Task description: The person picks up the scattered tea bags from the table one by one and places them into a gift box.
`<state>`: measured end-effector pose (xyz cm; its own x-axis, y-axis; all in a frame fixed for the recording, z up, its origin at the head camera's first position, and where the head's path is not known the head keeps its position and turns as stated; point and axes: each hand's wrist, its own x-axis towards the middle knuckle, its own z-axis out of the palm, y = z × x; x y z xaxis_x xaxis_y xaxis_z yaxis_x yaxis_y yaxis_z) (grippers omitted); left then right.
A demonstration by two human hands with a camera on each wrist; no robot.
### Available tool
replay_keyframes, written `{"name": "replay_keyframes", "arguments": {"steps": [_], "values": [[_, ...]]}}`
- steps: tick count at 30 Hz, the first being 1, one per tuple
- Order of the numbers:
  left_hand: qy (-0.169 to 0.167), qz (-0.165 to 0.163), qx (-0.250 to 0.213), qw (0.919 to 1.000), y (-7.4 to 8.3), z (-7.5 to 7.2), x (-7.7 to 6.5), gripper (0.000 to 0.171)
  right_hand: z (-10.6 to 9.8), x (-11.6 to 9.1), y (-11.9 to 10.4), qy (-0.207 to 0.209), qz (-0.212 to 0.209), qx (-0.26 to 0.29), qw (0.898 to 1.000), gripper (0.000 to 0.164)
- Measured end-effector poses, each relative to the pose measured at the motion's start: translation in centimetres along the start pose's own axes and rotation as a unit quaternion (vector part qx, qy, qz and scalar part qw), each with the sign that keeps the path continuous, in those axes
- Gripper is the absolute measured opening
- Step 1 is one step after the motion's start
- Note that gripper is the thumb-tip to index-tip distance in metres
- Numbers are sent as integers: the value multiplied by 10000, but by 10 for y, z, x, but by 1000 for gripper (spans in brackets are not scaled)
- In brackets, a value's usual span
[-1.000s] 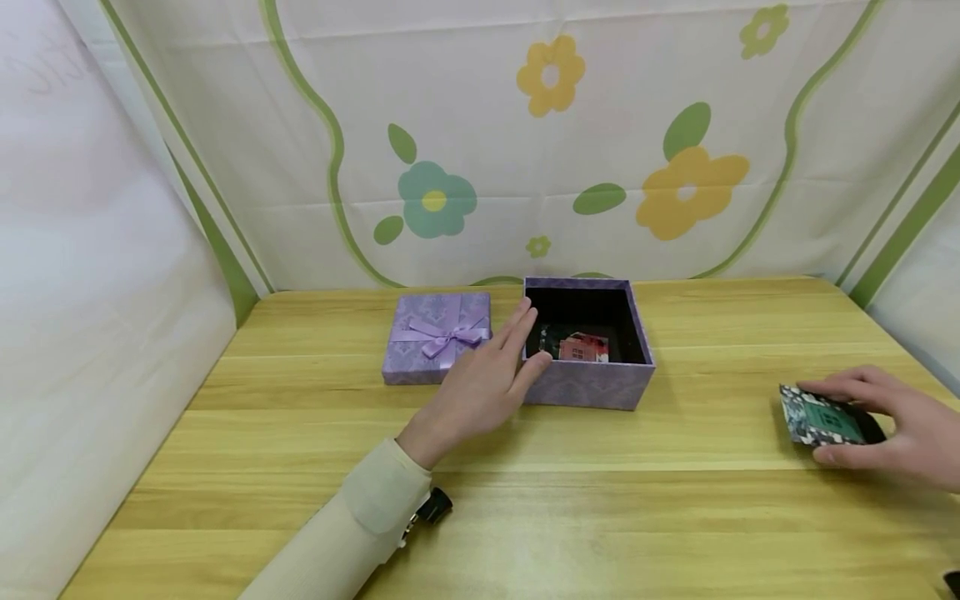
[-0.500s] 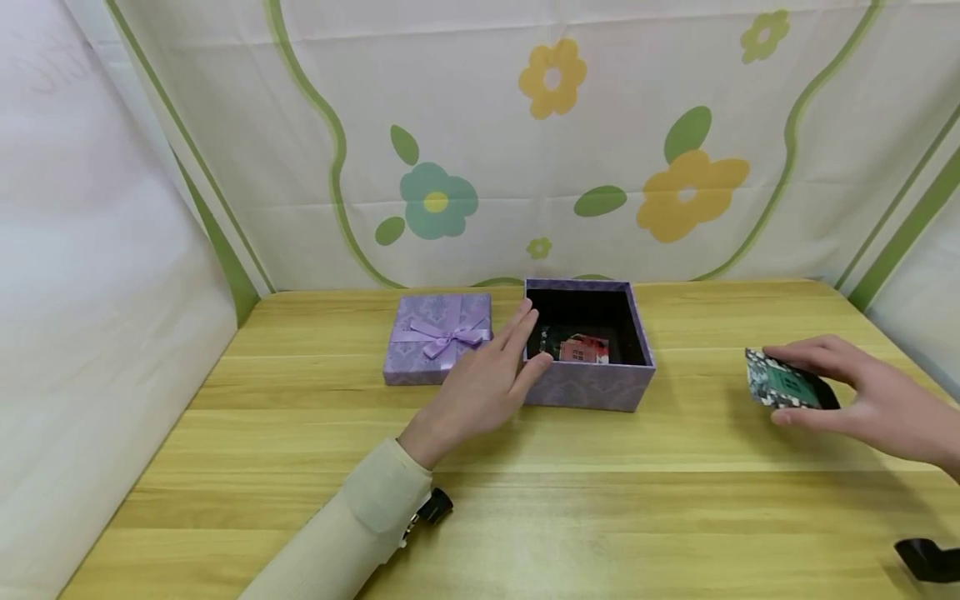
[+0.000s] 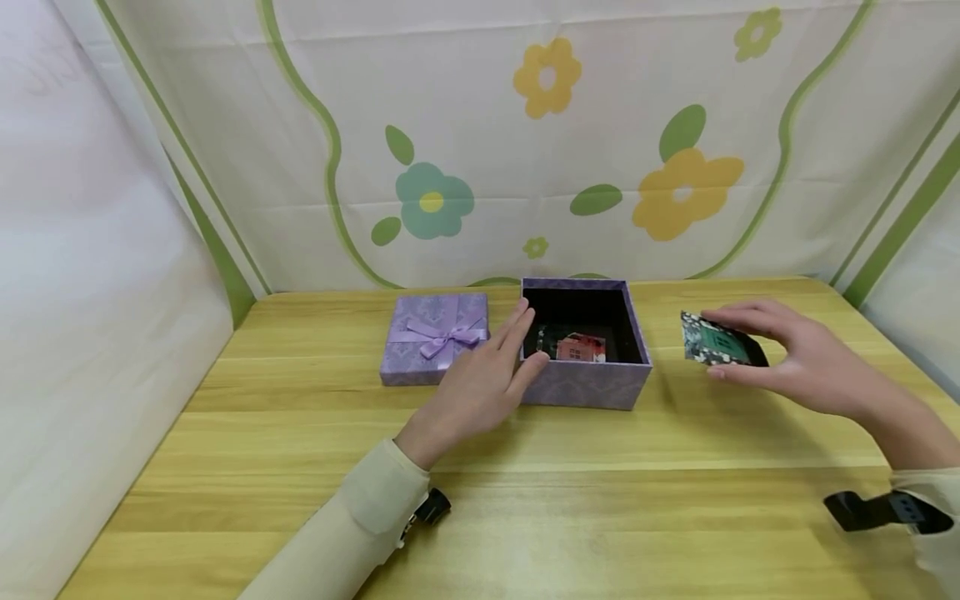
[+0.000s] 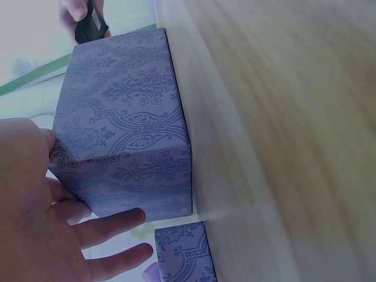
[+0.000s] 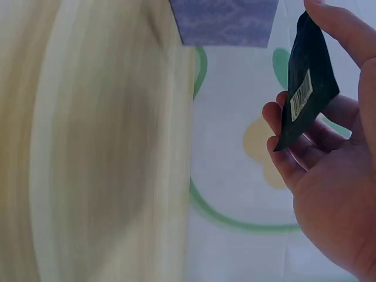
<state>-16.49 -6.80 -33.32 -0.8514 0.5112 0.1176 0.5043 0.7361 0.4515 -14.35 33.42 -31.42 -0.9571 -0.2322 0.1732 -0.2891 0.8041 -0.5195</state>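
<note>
A purple patterned gift box (image 3: 585, 387) stands without its lid at the back of the table, its inside black. Inside it lies a red packet (image 3: 581, 348), beside something dark with pale specks. My left hand (image 3: 480, 383) rests on the box's left side, fingers fairly straight, thumb at the front rim; the left wrist view shows the fingers along the box wall (image 4: 132, 117). To the right of the box, my right hand (image 3: 798, 358) pinches a flat dark packet (image 3: 718, 340) with a green, flowered front above the table. Its back has a barcode, seen on the packet (image 5: 306, 88).
The box's purple lid (image 3: 416, 321), topped with a ribbon bow, lies left of the box, partly behind my left hand. A white cloth (image 3: 480, 100) printed with flowers hangs behind the wooden table (image 3: 300, 467). Each wrist carries a black camera mount (image 3: 862, 508).
My right hand has carried the packet left, away from me and nearer the box, over the table. The left hand, box and lid have stayed in place.
</note>
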Motion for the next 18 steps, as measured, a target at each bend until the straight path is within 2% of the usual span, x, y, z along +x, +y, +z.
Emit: {"name": "replay_keyframes", "arguments": {"steps": [8,18], "values": [[-18,37,-53,10000,0,1,1,73,12,19,-26,62,-163,237,9996,66],[26,-10,28,10000,-1,1,1,73,38,55,-62,6,-519,808,9954,60]]}}
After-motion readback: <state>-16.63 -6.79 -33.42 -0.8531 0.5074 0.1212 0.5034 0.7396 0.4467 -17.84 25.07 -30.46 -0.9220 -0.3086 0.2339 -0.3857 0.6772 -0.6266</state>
